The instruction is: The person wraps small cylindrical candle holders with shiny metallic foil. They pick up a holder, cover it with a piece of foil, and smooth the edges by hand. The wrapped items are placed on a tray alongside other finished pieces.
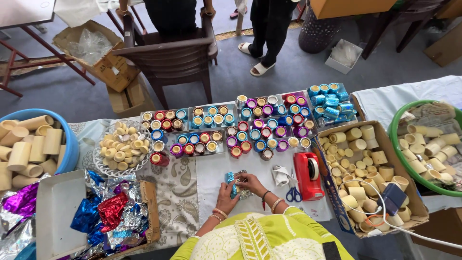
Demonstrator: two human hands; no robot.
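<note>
Both hands grip together: my left hand (226, 192) and right hand (251, 184) clench a blue foil-wrapped tube (232, 185); light, crinkly, best held mid-body.

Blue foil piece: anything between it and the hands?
No. Both hands already hold it: left hand grips the blue foil piece, right hand presses crinkled silver foil beside it. Nothing visible stands between.

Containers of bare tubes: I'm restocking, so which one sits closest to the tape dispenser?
The cardboard box, right beside the red tape dispenser. The blue tub, white basket and green tub sit farther off.
</note>
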